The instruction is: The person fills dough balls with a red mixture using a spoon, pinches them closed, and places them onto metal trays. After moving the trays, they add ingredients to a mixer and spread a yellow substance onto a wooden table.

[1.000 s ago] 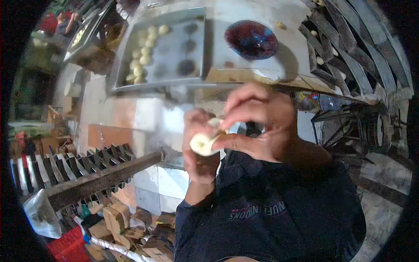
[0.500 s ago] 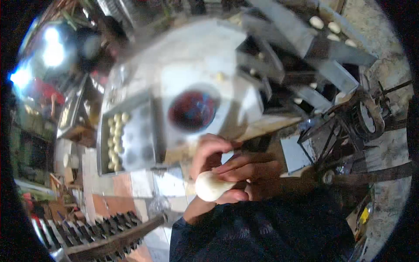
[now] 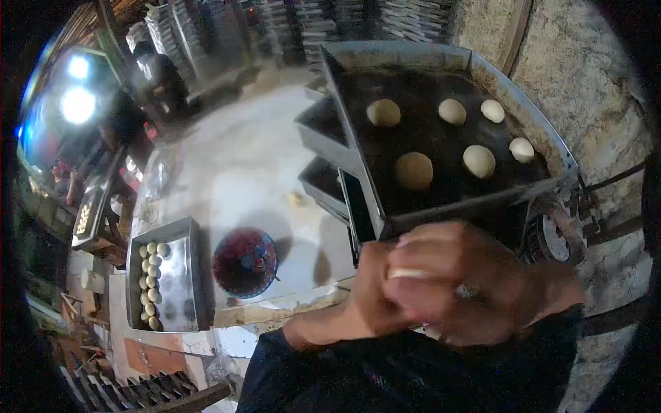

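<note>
In front of my chest, my left hand (image 3: 375, 292) and my right hand (image 3: 465, 279) are pressed together, fingers curled around a ball of pale dough (image 3: 409, 274). Only a thin strip of it shows between the fingers; the rest is hidden. My right hand is smeared by motion and lies over part of the left. Just beyond both hands is the near wall of a dark baking tray (image 3: 451, 212). Several round dough balls (image 3: 478, 161) sit spaced apart on its floor.
A metal tray (image 3: 184, 275) with several small dough balls (image 3: 150, 282) stands left on the floury table (image 3: 234, 165). Beside it is a blue-rimmed bowl (image 3: 274, 244) with dark reddish contents. More trays (image 3: 320, 134) are stacked under the dark one. Another person (image 3: 162, 79) is at the far left.
My view has swung toward the dark baking tray, which now shows fully. Both hands have closed over the dough ball, which was plainly exposed at the fingertips before.
</note>
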The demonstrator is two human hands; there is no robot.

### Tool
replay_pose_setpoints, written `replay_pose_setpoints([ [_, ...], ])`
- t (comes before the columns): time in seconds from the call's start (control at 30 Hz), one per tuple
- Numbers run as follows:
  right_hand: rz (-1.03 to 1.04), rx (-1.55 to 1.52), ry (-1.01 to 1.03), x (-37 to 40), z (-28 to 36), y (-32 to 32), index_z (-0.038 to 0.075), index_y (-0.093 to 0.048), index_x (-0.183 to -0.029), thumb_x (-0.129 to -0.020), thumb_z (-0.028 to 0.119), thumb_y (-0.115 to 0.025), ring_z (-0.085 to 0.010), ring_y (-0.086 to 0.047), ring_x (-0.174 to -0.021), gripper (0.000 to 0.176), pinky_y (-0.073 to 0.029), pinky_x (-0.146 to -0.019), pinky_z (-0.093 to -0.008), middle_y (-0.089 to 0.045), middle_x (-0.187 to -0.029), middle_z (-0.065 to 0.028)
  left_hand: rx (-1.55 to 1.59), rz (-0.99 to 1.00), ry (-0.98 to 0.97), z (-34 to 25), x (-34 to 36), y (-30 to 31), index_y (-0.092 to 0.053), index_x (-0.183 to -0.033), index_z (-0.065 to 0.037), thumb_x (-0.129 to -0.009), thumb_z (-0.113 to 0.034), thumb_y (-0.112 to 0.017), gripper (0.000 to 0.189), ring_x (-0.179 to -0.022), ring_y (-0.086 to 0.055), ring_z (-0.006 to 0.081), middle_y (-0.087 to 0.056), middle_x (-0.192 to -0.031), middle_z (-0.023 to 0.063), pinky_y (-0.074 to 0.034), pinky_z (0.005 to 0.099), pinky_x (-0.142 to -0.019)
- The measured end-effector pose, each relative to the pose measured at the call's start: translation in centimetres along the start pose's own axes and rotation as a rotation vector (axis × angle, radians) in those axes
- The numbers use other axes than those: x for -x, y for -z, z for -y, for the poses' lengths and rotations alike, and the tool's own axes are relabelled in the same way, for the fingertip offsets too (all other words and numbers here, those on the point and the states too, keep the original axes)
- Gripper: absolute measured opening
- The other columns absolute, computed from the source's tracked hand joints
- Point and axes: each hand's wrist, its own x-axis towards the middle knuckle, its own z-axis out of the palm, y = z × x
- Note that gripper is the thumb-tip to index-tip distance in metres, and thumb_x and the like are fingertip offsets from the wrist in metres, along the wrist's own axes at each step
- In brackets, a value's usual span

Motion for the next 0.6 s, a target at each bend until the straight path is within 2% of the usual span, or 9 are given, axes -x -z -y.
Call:
replay_pose_setpoints([
  [0.03,0.0,-0.039,-0.048,-0.1,-1.3,1.5,0.0,-0.056,-0.108,-0.086,0.022,-0.058,-0.0255,-0.059,-0.091,0.03,-0.049,-0.081,-0.0364,-0.057,-0.1,-0.0132,0.0,-0.002,0.0,-1.0,-1.5,0.8,-0.053,-0.109,-0.002,-0.081,-0.013,-0.069,0.034,-0.069,-0.051,0.016,-0.051,-0.077,0.0062,-0.042,0.0304,-0.06],
  [0.1,-0.046,-0.099,-0.283,-1.7,-3.7,4.3,0.0,-0.057,-0.104,-0.092,0.027,-0.05,-0.0195,-0.059,-0.085,0.03,-0.048,-0.076,-0.0339,-0.059,-0.092,-0.0107,0.18,0.789,0.392,-6.7,-8.5,3.9,-0.05,-0.122,-0.001,-0.076,-0.01,-0.074,0.053,-0.066,-0.05,0.0135,-0.051,-0.076,0.0056,-0.041,0.027,-0.059],
  [0.17,-0.146,-0.134,-0.478,-4.0,-7.8,5.3,0.002,-0.059,-0.098,-0.095,0.025,-0.045,-0.0182,-0.058,-0.081,0.028,-0.046,-0.074,-0.0326,-0.061,-0.087,-0.0098,0.147,0.805,0.449,-6.9,-9.0,4.9,-0.051,-0.126,-0.002,-0.074,-0.009,-0.077,0.059,-0.064,-0.049,0.0121,-0.051,-0.075,0.0048,-0.041,0.0251,-0.058],
  [0.27,-0.089,0.045,-0.43,-6.5,-21.3,4.3,0.003,-0.059,-0.1,-0.098,0.029,-0.039,-0.015,-0.056,-0.083,0.033,-0.044,-0.076,-0.0308,-0.06,-0.088,-0.007,0.085,0.461,0.377,-7.5,-7.8,5.6,-0.063,-0.085,0.0,-0.059,-0.013,-0.087,0.038,-0.051,-0.045,0.0099,-0.053,-0.065,0.0063,-0.034,0.0251,-0.049],
  [0.33,-0.116,0.242,-0.482,-6.9,-30.0,0.6,0.004,-0.059,-0.102,-0.098,0.031,-0.038,-0.0199,-0.058,-0.085,0.035,-0.045,-0.077,-0.0357,-0.062,-0.09,-0.0087,0.09,0.437,0.228,-6.9,-7.0,7.8,-0.063,-0.091,0.0,-0.062,-0.014,-0.086,0.039,-0.052,-0.047,0.0099,-0.056,-0.069,0.006,-0.036,0.0245,-0.048],
  [0.4,0.315,0.152,-0.669,-6.7,-31.2,-2.4,0.003,-0.058,-0.107,-0.094,0.029,-0.044,-0.0305,-0.059,-0.095,0.033,-0.044,-0.086,-0.0399,-0.062,-0.099,-0.0186,0.075,0.468,-0.079,-5.2,-5.9,12.0,-0.062,-0.089,0.0,-0.065,-0.014,-0.085,0.036,-0.052,-0.05,0.0103,-0.059,-0.073,0.0068,-0.035,0.0232,-0.044],
  [0.47,-0.04,0.165,0.06,-3.8,-31.1,-5.1,-0.002,-0.054,-0.111,-0.093,0.027,-0.045,-0.0317,-0.055,-0.104,0.035,-0.041,-0.094,-0.0407,-0.059,-0.108,-0.0205,0.288,0.042,0.067,-6.7,-4.1,13.0,-0.059,-0.081,-0.004,-0.067,-0.01,-0.082,0.028,-0.05,-0.05,0.0115,-0.054,-0.065,0.0027,-0.034,0.0256,-0.043],
  [0.5,-0.031,0.138,0.077,-3.5,-30.6,-4.9,-0.002,-0.054,-0.111,-0.093,0.027,-0.045,-0.0317,-0.055,-0.104,0.035,-0.041,-0.094,-0.0407,-0.059,-0.108,-0.0205,0.294,-0.145,0.074,-7.3,-3.8,13.8,-0.058,-0.079,-0.006,-0.068,-0.01,-0.081,0.026,-0.049,-0.049,0.012,-0.052,-0.063,0.002,-0.034,0.0267,-0.043],
  [0.6,0.247,-0.071,-0.502,-6.7,-27.0,-2.0,0.0,-0.039,-0.132,-0.095,0.031,-0.036,-0.0374,-0.05,-0.099,0.049,-0.038,-0.094,-0.0424,-0.051,-0.105,-0.0273,-0.023,-0.263,0.145,-5.8,-2.4,19.3,-0.054,-0.075,-0.007,-0.07,-0.015,-0.078,0.026,-0.055,-0.049,0.0133,-0.05,-0.066,0.0036,-0.035,0.0297,-0.048],
])
